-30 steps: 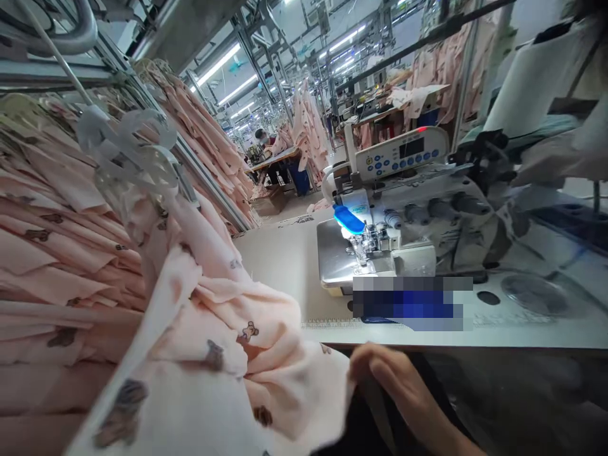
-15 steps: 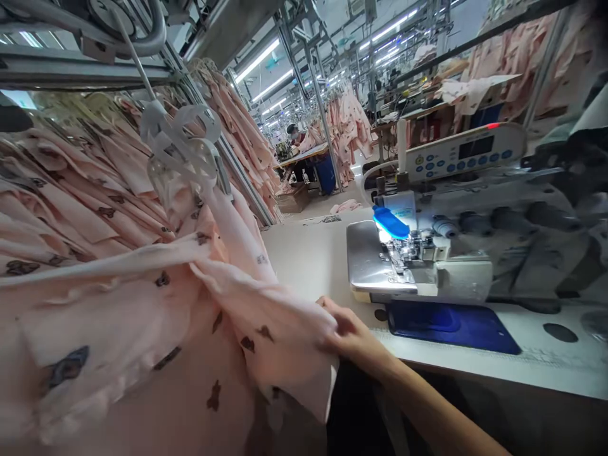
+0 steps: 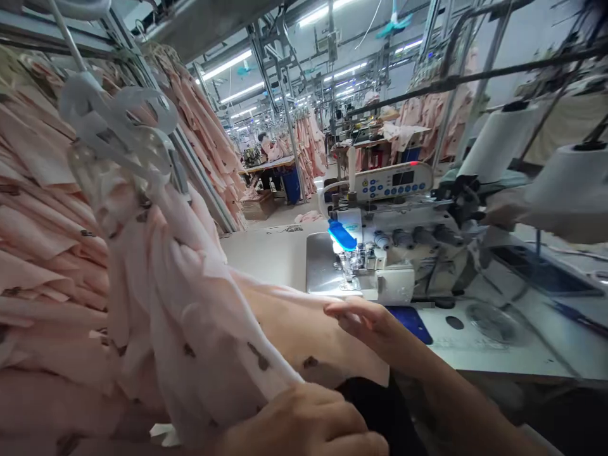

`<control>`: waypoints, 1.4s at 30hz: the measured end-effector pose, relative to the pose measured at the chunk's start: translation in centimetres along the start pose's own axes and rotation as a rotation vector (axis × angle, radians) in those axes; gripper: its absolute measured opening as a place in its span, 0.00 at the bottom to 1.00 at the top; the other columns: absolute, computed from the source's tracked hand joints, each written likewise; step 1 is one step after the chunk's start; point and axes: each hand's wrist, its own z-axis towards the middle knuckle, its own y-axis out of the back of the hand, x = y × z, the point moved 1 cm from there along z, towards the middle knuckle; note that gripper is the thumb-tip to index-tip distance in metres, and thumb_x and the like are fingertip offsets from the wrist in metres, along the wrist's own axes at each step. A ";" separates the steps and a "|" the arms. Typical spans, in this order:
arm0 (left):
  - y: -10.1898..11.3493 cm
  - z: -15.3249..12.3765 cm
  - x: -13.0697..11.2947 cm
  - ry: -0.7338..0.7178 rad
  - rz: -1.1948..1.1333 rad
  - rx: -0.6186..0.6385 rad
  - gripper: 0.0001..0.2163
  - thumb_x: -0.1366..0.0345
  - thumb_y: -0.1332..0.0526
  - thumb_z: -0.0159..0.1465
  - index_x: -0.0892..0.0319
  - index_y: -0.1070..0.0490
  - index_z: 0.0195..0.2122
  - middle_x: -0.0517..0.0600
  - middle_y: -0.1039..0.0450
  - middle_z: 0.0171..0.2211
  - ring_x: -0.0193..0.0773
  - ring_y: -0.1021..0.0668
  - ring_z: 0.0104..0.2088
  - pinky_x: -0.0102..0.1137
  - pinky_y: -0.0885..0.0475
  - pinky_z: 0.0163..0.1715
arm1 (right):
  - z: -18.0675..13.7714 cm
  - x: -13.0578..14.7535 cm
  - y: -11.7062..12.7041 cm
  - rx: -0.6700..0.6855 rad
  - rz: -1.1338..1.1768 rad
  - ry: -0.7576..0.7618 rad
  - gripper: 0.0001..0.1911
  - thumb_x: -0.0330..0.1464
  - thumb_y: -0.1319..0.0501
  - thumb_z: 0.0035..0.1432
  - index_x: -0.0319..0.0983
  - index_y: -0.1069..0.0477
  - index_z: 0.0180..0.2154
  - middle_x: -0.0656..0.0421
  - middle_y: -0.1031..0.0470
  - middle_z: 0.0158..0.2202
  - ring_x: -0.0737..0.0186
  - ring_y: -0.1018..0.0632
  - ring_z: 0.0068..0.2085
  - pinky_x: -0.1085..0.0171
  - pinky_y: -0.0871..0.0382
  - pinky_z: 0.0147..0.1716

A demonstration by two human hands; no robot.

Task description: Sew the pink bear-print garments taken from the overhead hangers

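Observation:
A pale pink printed garment piece [image 3: 190, 297] hangs from a white plastic clip hanger [image 3: 118, 120] at the left and stretches towards me. My right hand [image 3: 365, 320] pinches its upper edge just in front of the sewing machine. Low in the middle, my left hand [image 3: 308, 421] is closed on the near edge of the same piece, its fingertips partly hidden. Beyond my right hand stands an overlock sewing machine [image 3: 394, 253] with a lit needle area and a blue guard [image 3: 342, 235].
Many pink pieces [image 3: 47, 240] hang in rows on the left. A dark blue phone [image 3: 413, 323] lies on the white machine table [image 3: 266, 244], partly behind my right hand. Thread cones [image 3: 498, 139] stand at right. Further back, a person [image 3: 262, 138] sits at another station.
My left hand has come into view, holding the garment piece. My right hand now holds an edge drawn out across the machine's front. The view has swung right, showing the thread cones.

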 end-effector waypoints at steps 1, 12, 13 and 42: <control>-0.3 0.8 0.7 -0.050 0.056 0.020 0.10 0.65 0.50 0.67 0.59 0.30 0.41 0.47 0.27 0.26 0.31 0.29 0.24 0.26 0.35 0.24 | 0.1 0.0 0.3 -0.061 -0.011 -0.001 0.13 0.38 0.47 0.63 0.45 0.29 0.46 0.58 0.28 0.43 0.59 0.29 0.45 0.61 0.35 0.45; -4.7 4.8 9.9 0.335 0.230 -0.452 0.08 0.74 0.47 0.63 0.60 0.30 0.34 0.55 0.30 0.51 0.43 0.28 0.52 0.40 0.30 0.50 | 1.6 -4.9 0.1 -0.725 -0.110 -0.167 0.15 0.36 0.44 0.56 0.40 0.36 0.46 0.54 0.30 0.44 0.63 0.26 0.31 0.62 0.31 0.33; -5.1 5.2 10.5 0.383 0.206 -0.433 0.08 0.74 0.48 0.64 0.60 0.30 0.36 0.56 0.29 0.50 0.43 0.28 0.52 0.41 0.30 0.49 | 1.7 -5.2 0.2 -0.742 -0.080 -0.182 0.16 0.35 0.46 0.57 0.39 0.37 0.47 0.53 0.30 0.44 0.66 0.27 0.26 0.64 0.32 0.29; -0.5 5.2 7.6 0.202 0.184 -0.351 0.07 0.66 0.47 0.66 0.57 0.32 0.42 0.49 0.28 0.32 0.35 0.26 0.31 0.27 0.32 0.29 | -1.3 -2.0 -3.6 -0.336 0.280 -0.155 0.17 0.47 0.41 0.58 0.38 0.31 0.34 0.60 0.33 0.28 0.62 0.31 0.31 0.67 0.36 0.29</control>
